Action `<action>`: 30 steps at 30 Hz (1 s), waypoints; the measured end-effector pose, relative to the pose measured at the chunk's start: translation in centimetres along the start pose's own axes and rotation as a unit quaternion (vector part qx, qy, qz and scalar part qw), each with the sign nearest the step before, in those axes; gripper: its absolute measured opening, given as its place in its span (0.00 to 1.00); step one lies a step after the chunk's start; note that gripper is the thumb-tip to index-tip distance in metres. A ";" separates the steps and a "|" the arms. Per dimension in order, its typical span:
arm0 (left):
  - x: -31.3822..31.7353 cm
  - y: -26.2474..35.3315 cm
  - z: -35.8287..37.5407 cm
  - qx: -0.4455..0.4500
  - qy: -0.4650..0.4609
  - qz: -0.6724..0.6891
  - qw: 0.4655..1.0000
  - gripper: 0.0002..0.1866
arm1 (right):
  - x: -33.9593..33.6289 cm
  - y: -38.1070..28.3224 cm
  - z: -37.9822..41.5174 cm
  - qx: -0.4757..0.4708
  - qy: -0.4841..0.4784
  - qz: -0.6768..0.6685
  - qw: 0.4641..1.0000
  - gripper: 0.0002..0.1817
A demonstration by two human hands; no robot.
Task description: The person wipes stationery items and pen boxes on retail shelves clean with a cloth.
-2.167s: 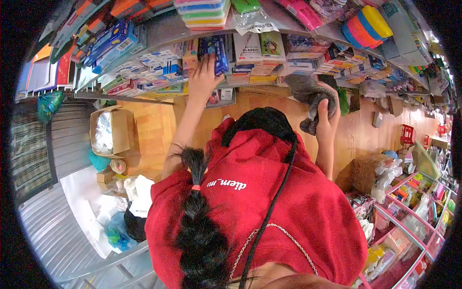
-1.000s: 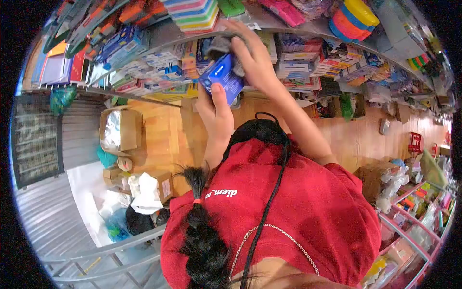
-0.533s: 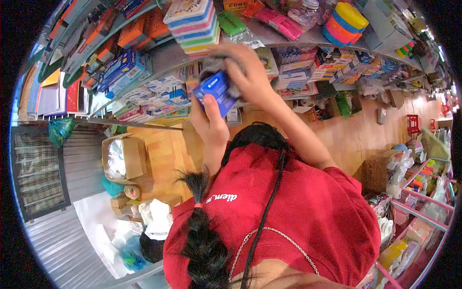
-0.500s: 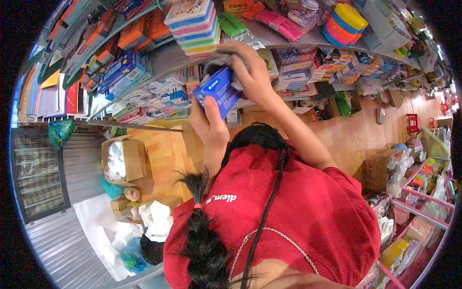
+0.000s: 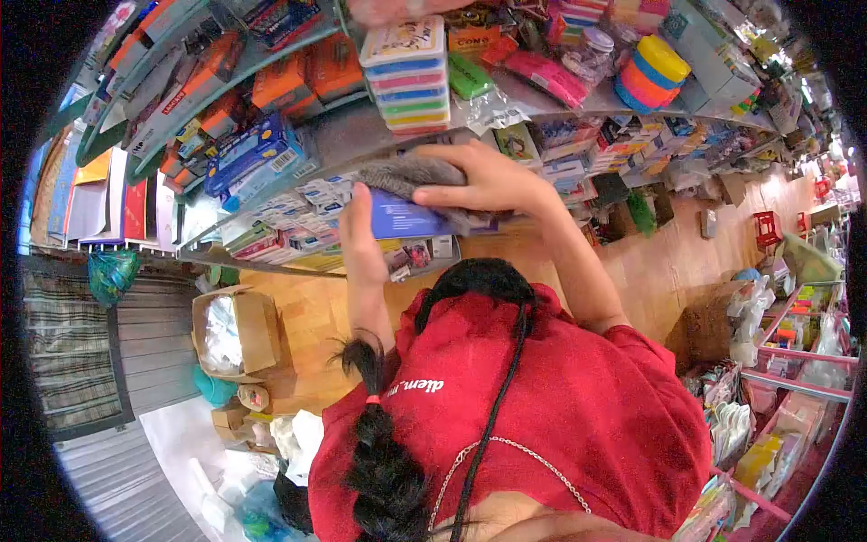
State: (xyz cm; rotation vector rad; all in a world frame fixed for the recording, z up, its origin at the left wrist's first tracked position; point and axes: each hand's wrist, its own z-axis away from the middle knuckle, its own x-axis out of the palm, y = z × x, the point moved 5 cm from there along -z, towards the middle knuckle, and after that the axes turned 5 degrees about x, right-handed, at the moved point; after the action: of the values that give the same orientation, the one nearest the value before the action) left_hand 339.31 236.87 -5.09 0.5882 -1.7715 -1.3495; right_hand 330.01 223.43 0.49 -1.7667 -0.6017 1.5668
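A blue box (image 5: 403, 217) is held up in front of the shelf, lying lengthwise with white print on its near side. My left hand (image 5: 361, 242) grips its left end, thumb pointing up. Over the top and right end of the box lies a fuzzy grey cloth (image 5: 408, 175), pressed on by my right hand (image 5: 492, 185). The right thumb reaches across the cloth and the fingers go behind it. The far side of the box is hidden.
Above the hands, a shelf holds a stack of coloured tubs (image 5: 406, 77), a green packet (image 5: 470, 77) and round tubs (image 5: 652, 72). Lower shelves carry many small boxes (image 5: 316, 203). An open carton (image 5: 237, 334) stands on the floor at left; a glass case (image 5: 795, 388) is at right.
The box has turned from a slant to nearly level and sits a little lower. My right hand and the cloth have swung over its top. The view has shifted slightly.
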 end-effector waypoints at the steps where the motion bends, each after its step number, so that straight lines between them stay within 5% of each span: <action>1: -0.6 0.2 -0.4 -0.021 0.010 0.030 0.999 0.22 | 0.0 -0.3 0.4 -0.020 0.010 -0.052 0.998 0.29; 4: -0.8 1.7 -0.7 -0.076 0.043 0.098 0.991 0.24 | 1.9 0.1 0.1 -0.059 0.029 -0.178 0.982 0.30; 7: -0.6 1.8 -2.1 -0.064 -0.186 0.196 0.961 0.27 | 3.3 0.0 0.7 0.053 0.151 -0.378 0.912 0.26; 11: 2.6 2.9 -0.8 0.128 0.043 -0.031 0.990 0.28 | 4.4 -1.6 0.6 0.057 0.240 -0.315 0.916 0.26; 17: 1.9 3.9 -4.4 -0.037 -0.015 0.080 0.996 0.25 | 6.4 -4.2 2.6 0.039 0.290 -0.144 0.945 0.31; 20: 2.3 3.5 -3.4 -0.077 -0.069 -0.011 0.995 0.22 | 4.9 -3.3 1.4 0.029 0.289 -0.241 0.926 0.30; 22: 2.7 2.5 -1.8 0.047 -0.097 -0.084 0.991 0.23 | 2.9 -3.5 0.5 0.047 0.271 -0.396 0.876 0.29; 24: 3.1 2.4 -1.4 0.084 -0.099 -0.077 0.989 0.23 | 1.2 -3.5 -0.3 0.024 0.296 -0.366 0.882 0.28; 30: 0.5 4.6 -4.0 0.013 -0.010 0.076 0.997 0.24 | 6.3 -4.7 0.7 -0.023 0.270 -0.203 0.941 0.30</action>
State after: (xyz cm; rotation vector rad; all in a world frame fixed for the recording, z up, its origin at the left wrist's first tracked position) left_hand 342.82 235.71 -0.19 0.4450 -1.8142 -1.2342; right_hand 330.87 231.28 -0.18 -1.8529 -0.6714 0.7492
